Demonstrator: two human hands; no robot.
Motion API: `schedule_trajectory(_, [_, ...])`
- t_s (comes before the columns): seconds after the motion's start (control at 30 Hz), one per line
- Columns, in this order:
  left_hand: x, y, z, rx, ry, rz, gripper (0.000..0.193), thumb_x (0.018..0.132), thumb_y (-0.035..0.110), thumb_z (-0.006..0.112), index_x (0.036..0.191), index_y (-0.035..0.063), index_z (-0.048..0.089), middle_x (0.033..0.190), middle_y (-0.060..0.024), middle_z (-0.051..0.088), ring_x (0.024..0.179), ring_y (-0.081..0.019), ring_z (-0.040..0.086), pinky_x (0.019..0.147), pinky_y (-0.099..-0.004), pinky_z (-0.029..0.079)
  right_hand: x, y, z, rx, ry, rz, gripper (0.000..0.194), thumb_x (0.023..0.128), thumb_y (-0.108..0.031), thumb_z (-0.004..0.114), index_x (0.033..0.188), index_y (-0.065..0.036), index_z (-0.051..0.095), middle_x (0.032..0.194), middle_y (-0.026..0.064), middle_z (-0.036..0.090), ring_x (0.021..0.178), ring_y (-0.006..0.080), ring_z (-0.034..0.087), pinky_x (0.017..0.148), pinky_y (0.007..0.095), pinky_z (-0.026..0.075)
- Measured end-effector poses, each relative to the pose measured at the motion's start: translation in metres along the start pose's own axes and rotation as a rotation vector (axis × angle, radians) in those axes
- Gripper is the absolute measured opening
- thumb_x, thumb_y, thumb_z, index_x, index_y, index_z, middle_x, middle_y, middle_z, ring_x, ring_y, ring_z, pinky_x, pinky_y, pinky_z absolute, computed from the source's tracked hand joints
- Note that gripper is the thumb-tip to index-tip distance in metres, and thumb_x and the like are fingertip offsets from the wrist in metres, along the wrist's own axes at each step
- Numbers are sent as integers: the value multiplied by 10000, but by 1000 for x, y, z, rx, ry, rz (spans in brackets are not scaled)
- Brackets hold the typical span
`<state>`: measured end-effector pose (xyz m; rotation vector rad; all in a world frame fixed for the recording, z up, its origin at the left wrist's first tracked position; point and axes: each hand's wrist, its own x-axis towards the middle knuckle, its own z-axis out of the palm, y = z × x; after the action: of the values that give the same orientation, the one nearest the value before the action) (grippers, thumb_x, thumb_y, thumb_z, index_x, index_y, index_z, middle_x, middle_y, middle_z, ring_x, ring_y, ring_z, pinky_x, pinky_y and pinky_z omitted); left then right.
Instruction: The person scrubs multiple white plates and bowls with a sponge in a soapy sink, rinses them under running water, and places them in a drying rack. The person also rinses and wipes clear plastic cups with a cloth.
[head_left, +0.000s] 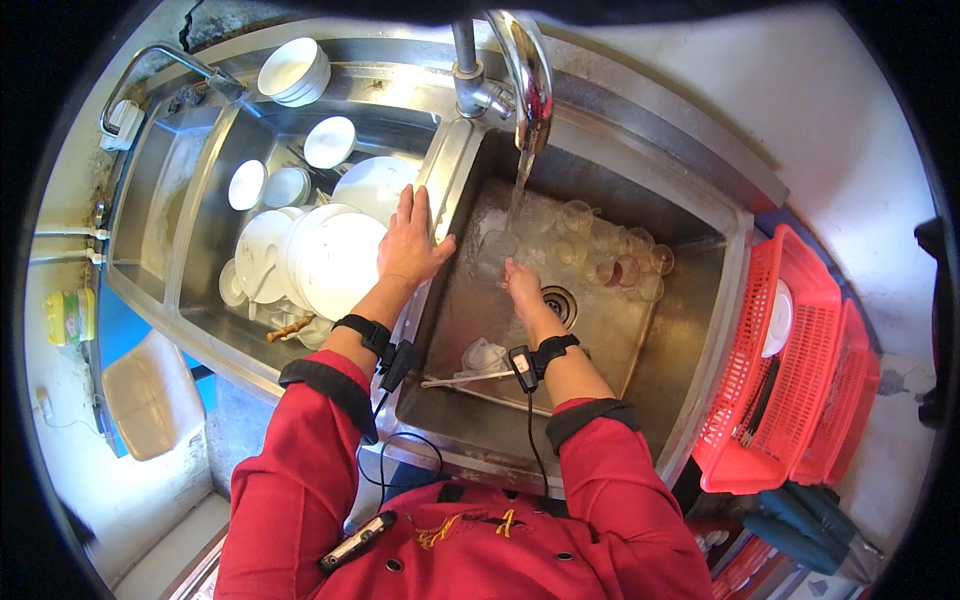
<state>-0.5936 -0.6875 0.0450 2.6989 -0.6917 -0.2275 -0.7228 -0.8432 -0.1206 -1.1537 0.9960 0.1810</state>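
Observation:
My right hand (523, 283) has its fingers closed at the rim of a clear glass (496, 252) in the right sink basin (465, 315), beside the stream from the running faucet (534, 90). Several more clear glasses (615, 251) lie together to the right, one with something reddish in it. My left hand (414, 244) rests with fingers spread by the divider between basins, next to stacked white plates (341, 262) in the left basin; whether it touches a plate is unclear. White bowls (330, 142) and a wooden-handled utensil (291, 328) are also in that basin. A white cloth (484, 357) lies near the drain (556, 304).
Stacked white bowls (296, 69) stand on the back ledge. Another faucet (161, 52) arches at the far left. Red plastic baskets (780, 360) stand right of the sink, with a white plate and dark chopsticks inside. A beige stool (154, 395) is at lower left.

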Motion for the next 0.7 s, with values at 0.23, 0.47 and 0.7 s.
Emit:
schedule_trajectory(0.23, [0,-1,2,-4,-2,1,860,729,372,644,1431,87,236,1492,-138,220,1259,-334,397,970,-413,418,35,31,7,23,22,-111,336,984,-189,443,1267,-15,495,1321,117,491,1253,237,404,1038,332,289])
schedule_trajectory(0.47, [1,1,0,4,-24,-26,866,734,360,651,1443,92,231,1501,-124,220,1311,-321,347,999,-400,391,-3,4,-22,-571,329,-163,407,927,-147,471,1316,-34,431,1099,199,599,991,357,572,825,412,453])
schedule_trajectory(0.7, [1,1,-1,-7,3,-5,860,726,363,642,1434,89,238,1493,-138,226,1283,-334,373,985,-419,402,-8,-13,-63,-887,500,-183,390,892,-134,496,1254,11,494,907,239,641,803,396,620,680,452,490])
